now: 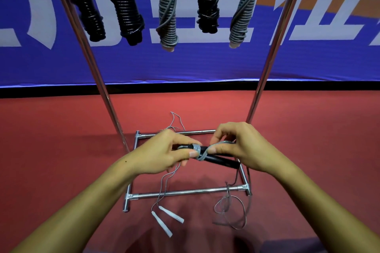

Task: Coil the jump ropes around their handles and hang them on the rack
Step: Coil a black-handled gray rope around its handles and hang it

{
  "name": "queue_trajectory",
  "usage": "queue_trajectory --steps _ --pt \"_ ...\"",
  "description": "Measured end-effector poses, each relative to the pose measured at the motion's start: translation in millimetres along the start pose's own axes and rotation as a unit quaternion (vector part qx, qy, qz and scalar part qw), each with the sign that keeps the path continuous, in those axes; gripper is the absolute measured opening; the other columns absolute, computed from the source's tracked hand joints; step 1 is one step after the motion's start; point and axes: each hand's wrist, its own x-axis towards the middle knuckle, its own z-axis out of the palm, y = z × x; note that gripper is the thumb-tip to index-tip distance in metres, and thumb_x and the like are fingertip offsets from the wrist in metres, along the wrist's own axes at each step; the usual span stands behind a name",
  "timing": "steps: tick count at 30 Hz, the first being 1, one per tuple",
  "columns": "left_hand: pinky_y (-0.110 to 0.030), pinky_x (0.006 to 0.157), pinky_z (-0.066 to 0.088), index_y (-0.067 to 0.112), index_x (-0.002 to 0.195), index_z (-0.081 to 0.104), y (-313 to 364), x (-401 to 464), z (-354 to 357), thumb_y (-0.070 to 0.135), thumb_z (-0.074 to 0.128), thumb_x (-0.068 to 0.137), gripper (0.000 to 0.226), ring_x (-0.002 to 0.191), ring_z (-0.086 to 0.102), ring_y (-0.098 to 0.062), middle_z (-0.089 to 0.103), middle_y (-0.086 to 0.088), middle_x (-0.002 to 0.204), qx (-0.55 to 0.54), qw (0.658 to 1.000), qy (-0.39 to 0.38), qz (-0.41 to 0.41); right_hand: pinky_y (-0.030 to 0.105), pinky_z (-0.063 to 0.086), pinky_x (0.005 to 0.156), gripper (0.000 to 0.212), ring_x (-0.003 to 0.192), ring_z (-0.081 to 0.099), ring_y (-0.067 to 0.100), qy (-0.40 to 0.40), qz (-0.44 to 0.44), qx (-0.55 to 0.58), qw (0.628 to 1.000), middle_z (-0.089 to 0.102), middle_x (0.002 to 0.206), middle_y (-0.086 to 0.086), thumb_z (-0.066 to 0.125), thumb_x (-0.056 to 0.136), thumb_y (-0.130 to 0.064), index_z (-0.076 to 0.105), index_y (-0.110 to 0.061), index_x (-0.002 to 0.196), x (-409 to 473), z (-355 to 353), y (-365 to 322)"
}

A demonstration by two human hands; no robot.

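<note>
My left hand [164,153] grips the left end of a pair of black handles [220,160] held level above the rack's base. A few turns of grey rope [197,149] wrap the handles beside my left thumb. My right hand [239,146] pinches that grey rope just right of the wraps, over the handles. The loose rest of the rope [230,209] hangs down and loops on the red floor at the right. Several coiled jump ropes, black [125,6] and grey [167,16], hang from the top of the rack.
The metal rack has two slanted chrome poles [92,63] and a rectangular base frame [185,192] on the red floor. Another thin rope with two white handles [167,219] lies on the floor near the front bar. A blue banner stands behind.
</note>
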Motion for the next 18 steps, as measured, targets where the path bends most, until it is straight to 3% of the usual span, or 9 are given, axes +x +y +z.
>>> queue_trajectory --steps 3,6,10,13,18 --pt "-0.034 0.055 0.053 0.024 0.129 0.075 5 -5 0 0.019 0.068 0.103 0.027 0.058 0.052 -0.018 0.066 -0.004 0.071 -0.044 0.997 -0.070 0.005 0.018 0.045 0.067 0.013 0.066 0.060 0.000 -0.077 0.007 0.075 0.994 0.075 0.078 -0.001 0.090 0.079 -0.024 0.080 -0.017 0.082 -2 -6 -3" --pt "-0.035 0.058 0.052 0.016 0.134 0.072 13 -10 -2 0.014 0.067 0.103 0.031 0.059 0.052 -0.019 0.069 -0.008 0.076 -0.087 0.989 -0.115 0.022 0.030 0.048 0.065 0.013 0.068 0.058 0.012 -0.123 0.025 0.156 0.980 0.073 0.078 0.019 0.089 0.079 -0.023 0.084 -0.014 0.087 -5 -11 -4" --pt "-0.036 0.057 0.054 0.008 0.139 0.067 21 -15 -5 0.006 0.063 0.104 0.036 0.060 0.051 -0.020 0.072 -0.015 0.079 -0.150 0.983 -0.102 0.032 0.031 0.051 0.071 0.013 0.074 0.064 0.018 -0.099 0.075 0.267 0.956 0.076 0.081 0.014 0.086 0.078 -0.018 0.083 -0.009 0.087 -5 -9 1" --pt "-0.035 0.059 0.057 0.006 0.142 0.064 24 -16 -3 0.004 0.061 0.104 0.038 0.062 0.053 -0.021 0.076 -0.019 0.084 -0.170 0.980 -0.098 0.040 0.028 0.043 0.065 0.020 0.066 0.055 0.018 -0.119 0.103 0.318 0.935 0.068 0.074 0.013 0.088 0.078 -0.022 0.075 -0.009 0.086 -5 -7 6" --pt "-0.034 0.065 0.058 0.005 0.145 0.060 27 -20 -2 0.002 0.060 0.103 0.042 0.063 0.061 -0.021 0.077 -0.027 0.094 -0.202 0.974 -0.091 0.047 0.017 0.044 0.054 0.015 0.051 0.053 0.006 -0.148 0.122 0.388 0.902 0.065 0.061 -0.001 0.076 0.084 -0.014 0.066 -0.005 0.078 -6 -5 1"
